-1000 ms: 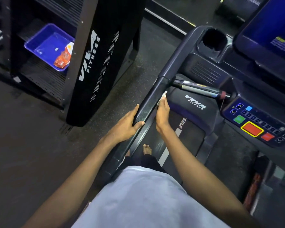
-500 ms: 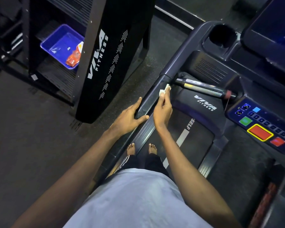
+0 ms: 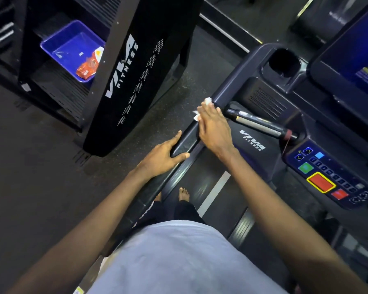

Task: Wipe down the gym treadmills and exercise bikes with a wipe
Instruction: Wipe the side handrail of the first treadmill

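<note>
Pressing wipe point(image 3: 207, 100) on handrail point(image 3: 185, 141), packet point(image 3: 88, 66) in tray point(image 3: 62, 45)

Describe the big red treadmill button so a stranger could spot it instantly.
Start at the dark treadmill control panel on the right, below the blue screen. Past the green square button sits the large red rectangular button. It alone has a yellow outline; the smaller red button beside it has none.

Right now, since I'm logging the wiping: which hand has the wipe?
The right hand, pressing the white wipe onto the handrail; the left hand grips it bare.
</note>
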### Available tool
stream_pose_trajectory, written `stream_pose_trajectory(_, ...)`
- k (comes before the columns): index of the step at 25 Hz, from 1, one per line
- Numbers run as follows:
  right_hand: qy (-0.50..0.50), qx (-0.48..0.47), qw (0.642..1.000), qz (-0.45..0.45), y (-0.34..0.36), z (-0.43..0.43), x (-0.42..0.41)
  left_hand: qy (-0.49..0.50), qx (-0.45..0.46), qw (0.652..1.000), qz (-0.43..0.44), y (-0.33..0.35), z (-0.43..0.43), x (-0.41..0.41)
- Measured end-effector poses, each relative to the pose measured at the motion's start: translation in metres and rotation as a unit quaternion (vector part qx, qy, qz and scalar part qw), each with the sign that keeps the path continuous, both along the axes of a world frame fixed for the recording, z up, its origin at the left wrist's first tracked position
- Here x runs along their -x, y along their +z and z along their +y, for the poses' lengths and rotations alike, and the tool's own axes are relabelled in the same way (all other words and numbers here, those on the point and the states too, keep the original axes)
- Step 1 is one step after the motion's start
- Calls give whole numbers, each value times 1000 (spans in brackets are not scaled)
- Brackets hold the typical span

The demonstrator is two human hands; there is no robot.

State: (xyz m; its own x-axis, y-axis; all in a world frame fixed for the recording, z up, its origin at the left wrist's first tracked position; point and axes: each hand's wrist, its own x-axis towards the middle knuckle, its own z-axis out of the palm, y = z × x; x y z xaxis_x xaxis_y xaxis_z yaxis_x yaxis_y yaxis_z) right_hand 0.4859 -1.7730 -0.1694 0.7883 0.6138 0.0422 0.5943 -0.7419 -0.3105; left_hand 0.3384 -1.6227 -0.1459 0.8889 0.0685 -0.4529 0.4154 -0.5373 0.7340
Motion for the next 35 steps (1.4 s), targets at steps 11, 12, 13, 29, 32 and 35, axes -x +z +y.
stream_pose_trajectory(11, 108, 438, 891, 48, 33, 88, -21, 15, 77, 997, -13, -22, 19, 4)
stream_pose_trajectory(12, 97, 442, 890, 59, 31, 90, -25, 16, 82, 996, -13, -23, 21, 3)
stream_pose_trajectory(13, 93, 436, 893, 58, 30, 87, -26, 16, 88, 996, -11, -25, 22, 3)
stream_pose_trajectory(29, -231, -149, 956, 101, -6, 2, 48, -84, 84, 993, 4, -19, 37, -28)
stream_pose_trajectory(32, -350, -214, 896, 171, -8, 15, 44, -100, 95, 990, 14, -23, 39, -32)
stream_pose_trajectory(35, -393, -320, 830, 233, -18, 15, 35, -111, 101, 988, 23, -32, 40, -36)
